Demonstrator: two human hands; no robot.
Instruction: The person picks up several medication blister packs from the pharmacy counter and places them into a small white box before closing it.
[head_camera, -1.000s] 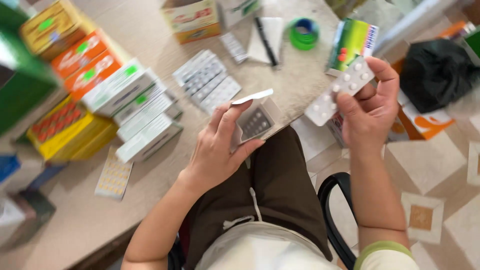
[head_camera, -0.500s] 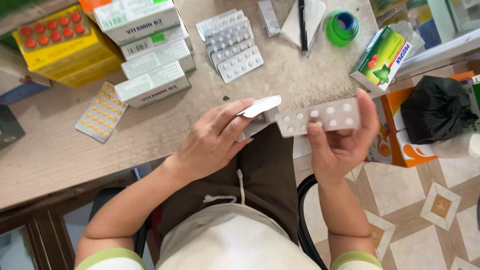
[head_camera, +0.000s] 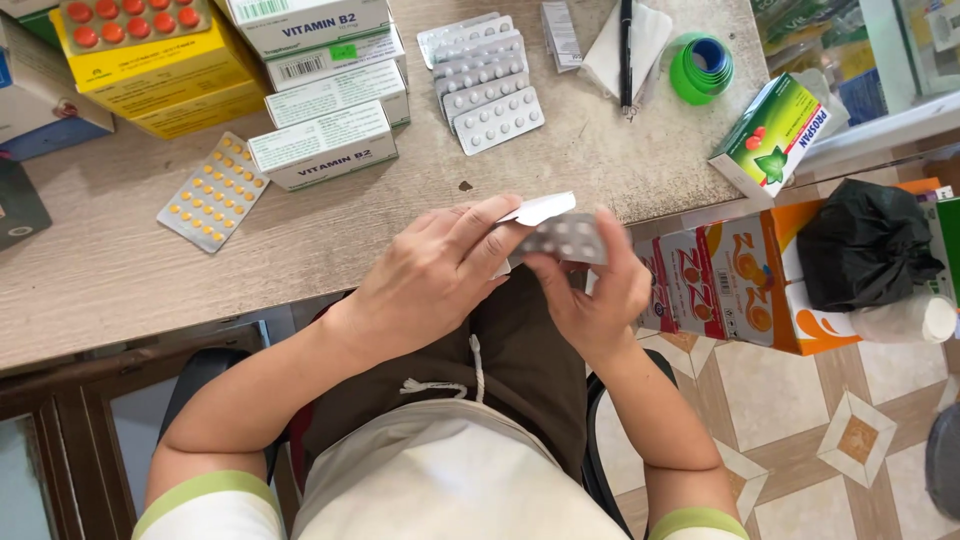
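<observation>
My left hand (head_camera: 440, 275) holds a small white carton (head_camera: 538, 209) by its open flap, just off the counter's near edge, above my lap. My right hand (head_camera: 592, 290) grips a silver blister strip of white tablets (head_camera: 565, 237) and has its end at the carton's mouth. Both hands touch each other around the carton. On the counter beyond lie a fanned stack of silver blister strips (head_camera: 485, 82) and a blister sheet of orange tablets (head_camera: 213, 190).
White medicine boxes (head_camera: 325, 145) and yellow boxes (head_camera: 160, 65) stand at the counter's back left. A pen on white paper (head_camera: 626, 45), a green tape roll (head_camera: 701, 68) and a green-and-white box (head_camera: 770, 135) sit right. Orange cartons (head_camera: 735, 285) and a black bag (head_camera: 865, 245) stand on the tiled floor.
My right hand brought the blister strip from out at the right in to the carton held by my left hand; the strip's end now meets the carton's opening.
</observation>
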